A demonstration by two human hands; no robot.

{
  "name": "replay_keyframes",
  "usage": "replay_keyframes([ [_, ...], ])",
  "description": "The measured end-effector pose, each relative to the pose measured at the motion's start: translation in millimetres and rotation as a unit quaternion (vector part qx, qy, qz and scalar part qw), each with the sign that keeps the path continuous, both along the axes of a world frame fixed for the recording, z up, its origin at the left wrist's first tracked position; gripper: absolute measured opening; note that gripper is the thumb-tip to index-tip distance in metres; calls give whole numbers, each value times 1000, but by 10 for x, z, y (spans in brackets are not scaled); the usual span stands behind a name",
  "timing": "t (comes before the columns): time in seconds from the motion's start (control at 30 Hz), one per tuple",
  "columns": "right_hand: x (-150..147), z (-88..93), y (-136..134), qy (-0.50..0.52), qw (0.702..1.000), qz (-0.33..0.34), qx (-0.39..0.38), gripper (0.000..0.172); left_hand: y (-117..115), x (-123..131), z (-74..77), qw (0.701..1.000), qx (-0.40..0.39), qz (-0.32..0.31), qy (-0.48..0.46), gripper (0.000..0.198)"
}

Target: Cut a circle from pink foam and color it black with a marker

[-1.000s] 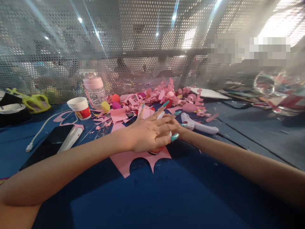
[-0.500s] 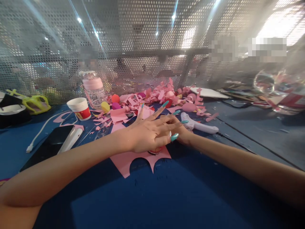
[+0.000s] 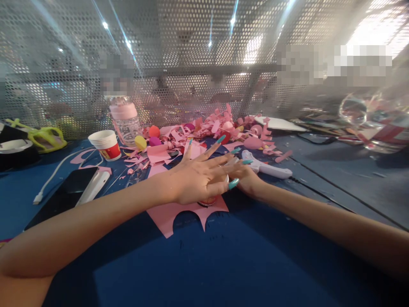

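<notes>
My left hand (image 3: 200,177), with long teal nails, reaches across with its fingers spread, palm down over a pink sheet (image 3: 166,215) with scalloped cutouts along its near edge. Beneath the palm, the rim of a round reddish object (image 3: 208,201) shows on the sheet; most of it is covered. Just to the right is my right hand (image 3: 247,179), its fingers bent and largely hidden behind the left one. A small white bit shows between the hands, too covered to identify. Beyond the right hand lies a white glue gun (image 3: 271,169) with a black cord.
Pink paper scraps (image 3: 204,125) and coloured discs are heaped behind the hands. A paper cup (image 3: 105,146), a pink-lidded bottle (image 3: 124,121), a phone (image 3: 64,192) and a white cable (image 3: 56,175) stand or lie left. Perforated metal (image 3: 191,51) rises behind; clear plastic (image 3: 383,128) sits right.
The right hand has shifted slightly to the right and down, uncovering something whitish near its fingers. My left hand stays spread in nearly the same place.
</notes>
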State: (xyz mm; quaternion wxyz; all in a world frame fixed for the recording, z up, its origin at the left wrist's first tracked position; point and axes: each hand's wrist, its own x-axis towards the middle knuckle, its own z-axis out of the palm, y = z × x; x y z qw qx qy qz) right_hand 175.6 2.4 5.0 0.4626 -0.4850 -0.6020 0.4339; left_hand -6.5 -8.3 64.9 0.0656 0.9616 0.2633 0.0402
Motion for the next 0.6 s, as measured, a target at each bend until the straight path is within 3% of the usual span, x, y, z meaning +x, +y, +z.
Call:
replay_keyframes([
  [0.2, -40, 62, -43, 16, 1000, 0, -22, 37, 5, 1, -8, 1000, 2, -1, -3, 50],
  [0.6, 2, 109, -164, 64, 990, -1, -125, 36, 16, -10, -22, 1000, 3, -2, -5, 51],
])
